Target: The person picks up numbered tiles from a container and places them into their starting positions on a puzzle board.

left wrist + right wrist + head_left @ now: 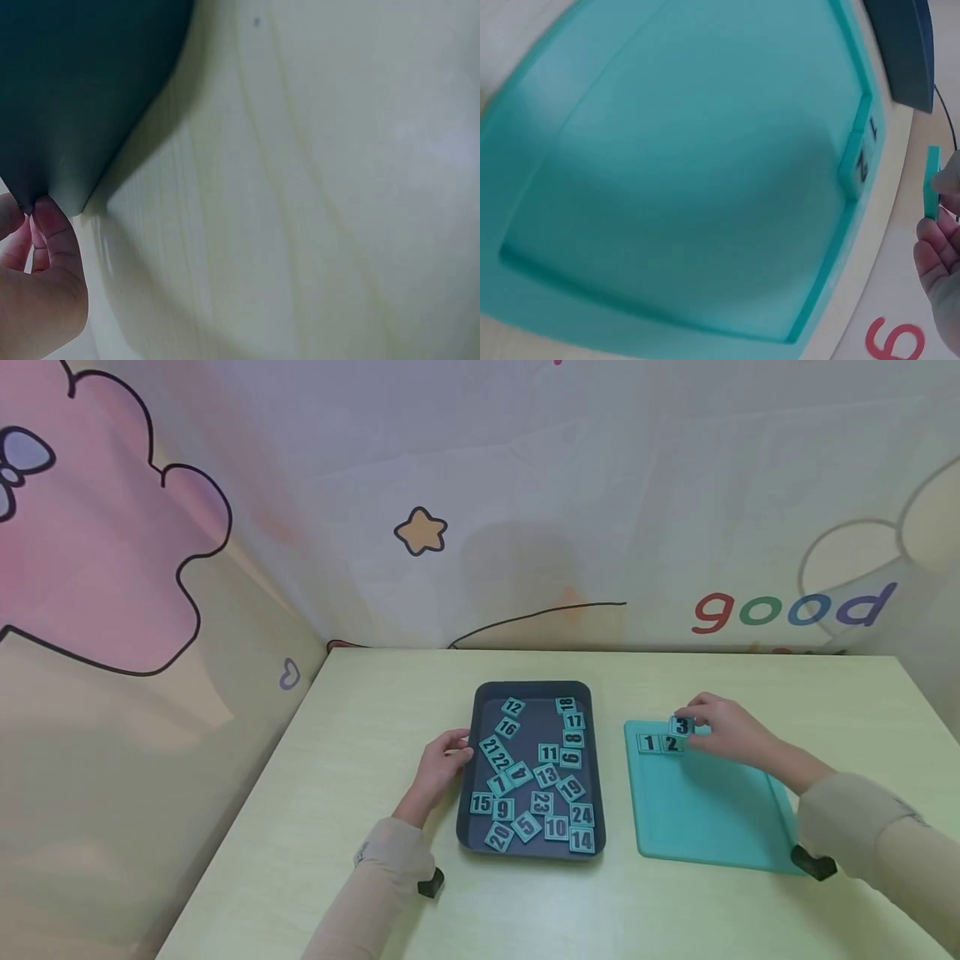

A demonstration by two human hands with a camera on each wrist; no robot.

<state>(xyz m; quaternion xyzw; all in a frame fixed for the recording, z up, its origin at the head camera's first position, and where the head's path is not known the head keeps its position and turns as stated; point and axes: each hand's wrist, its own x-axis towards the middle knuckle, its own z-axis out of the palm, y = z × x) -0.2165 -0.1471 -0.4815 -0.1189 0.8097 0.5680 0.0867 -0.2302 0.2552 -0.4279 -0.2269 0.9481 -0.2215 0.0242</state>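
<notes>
My right hand (722,727) pinches a teal number tile marked 3 (681,725) above the top edge of a teal tray (708,810). Tiles 1 (648,743) and 2 (672,743) lie side by side in that tray's upper left corner. In the right wrist view the held tile (931,184) shows edge-on between thumb and fingers, raised off the tray. My left hand (441,768) pinches the left rim of a dark tray (525,693); the left wrist view shows thumb and fingers (56,232) at its edge.
Several loose number tiles lie scattered at mixed angles in the dark tray, among them 12 (513,707), 13 (547,775) and 24 (581,814). Both trays stand on a pale wooden table (360,718), with a printed cloth backdrop (525,527) behind it.
</notes>
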